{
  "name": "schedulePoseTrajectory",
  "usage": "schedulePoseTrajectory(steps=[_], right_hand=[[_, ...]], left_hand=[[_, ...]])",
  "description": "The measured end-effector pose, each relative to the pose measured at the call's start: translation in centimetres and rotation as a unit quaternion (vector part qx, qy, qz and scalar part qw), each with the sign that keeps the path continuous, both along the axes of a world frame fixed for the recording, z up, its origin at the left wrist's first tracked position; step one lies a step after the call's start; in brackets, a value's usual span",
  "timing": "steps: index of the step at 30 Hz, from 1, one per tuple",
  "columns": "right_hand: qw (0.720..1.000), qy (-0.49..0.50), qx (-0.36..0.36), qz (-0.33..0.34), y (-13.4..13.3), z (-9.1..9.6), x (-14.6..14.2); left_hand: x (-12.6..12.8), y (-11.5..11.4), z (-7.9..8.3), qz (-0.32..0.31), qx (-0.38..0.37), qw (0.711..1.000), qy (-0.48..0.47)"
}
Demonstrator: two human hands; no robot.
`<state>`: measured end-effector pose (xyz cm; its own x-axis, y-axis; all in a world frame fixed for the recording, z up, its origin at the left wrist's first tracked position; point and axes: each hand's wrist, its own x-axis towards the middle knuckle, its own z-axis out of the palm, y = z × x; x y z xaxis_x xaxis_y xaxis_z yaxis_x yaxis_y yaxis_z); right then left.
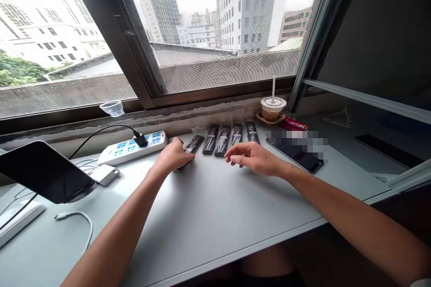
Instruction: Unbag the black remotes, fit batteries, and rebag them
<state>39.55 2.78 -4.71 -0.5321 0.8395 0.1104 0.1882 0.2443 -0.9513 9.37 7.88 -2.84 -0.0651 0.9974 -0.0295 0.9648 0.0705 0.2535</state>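
Observation:
Several slim black sachets (pixel 222 140) lie side by side in a row near the back of the grey desk (pixel 215 215). My left hand (pixel 173 157) rests on the desk with its fingers closed on the near end of the leftmost sachet (pixel 194 144), which lies tilted. My right hand (pixel 253 157) hovers just in front of the row, fingers loosely spread and holding nothing, its fingertips near the middle sachets.
A white power strip (pixel 133 147) with a black plug sits left of the sachets. A dark tablet (pixel 42 170) and white cables lie at the far left. A phone (pixel 296 154), an iced drink cup (pixel 272 108) and a red packet (pixel 293 123) are on the right. A small plastic cup (pixel 112 108) stands on the window sill.

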Motion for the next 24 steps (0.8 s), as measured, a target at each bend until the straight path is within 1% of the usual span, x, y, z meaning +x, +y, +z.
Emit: schedulePoseTrajectory(steps=[3,5,7,10,12,15,18,21,24], right_hand=[[1.000,0.004,-0.006,-0.011,0.3,-0.2,0.1],[0.999,0.025,-0.020,-0.019,0.6,-0.5,0.1],[0.997,0.058,-0.044,-0.031,0.8,-0.6,0.0],[0.988,0.104,-0.097,-0.062,0.8,-0.6,-0.2],[0.980,0.124,-0.133,-0.083,0.7,-0.5,-0.3],[0.974,0.130,-0.158,-0.096,0.4,-0.4,-0.4],[0.971,0.148,-0.174,-0.076,0.2,-0.4,-0.6],[0.959,0.186,-0.210,-0.051,0.2,-0.5,-0.8],[0.944,0.208,-0.255,-0.028,0.1,-0.4,-0.9]], left_hand=[[-1.5,-0.9,0.7,-0.017,0.014,0.999,-0.032],[-2.7,-1.6,1.5,-0.034,0.047,0.997,-0.057],[-3.7,-2.6,2.6,-0.066,0.100,0.988,-0.100],[-4.4,-4.0,3.9,-0.128,0.132,0.971,-0.154],[-4.2,-4.9,4.4,-0.155,0.125,0.962,-0.185],[-3.0,-5.8,4.7,-0.155,0.107,0.954,-0.232],[-1.7,-6.3,4.7,-0.165,0.130,0.939,-0.271],[-0.9,-6.5,4.7,-0.177,0.153,0.916,-0.325],[-0.6,-6.7,4.6,-0.144,0.170,0.888,-0.402]])
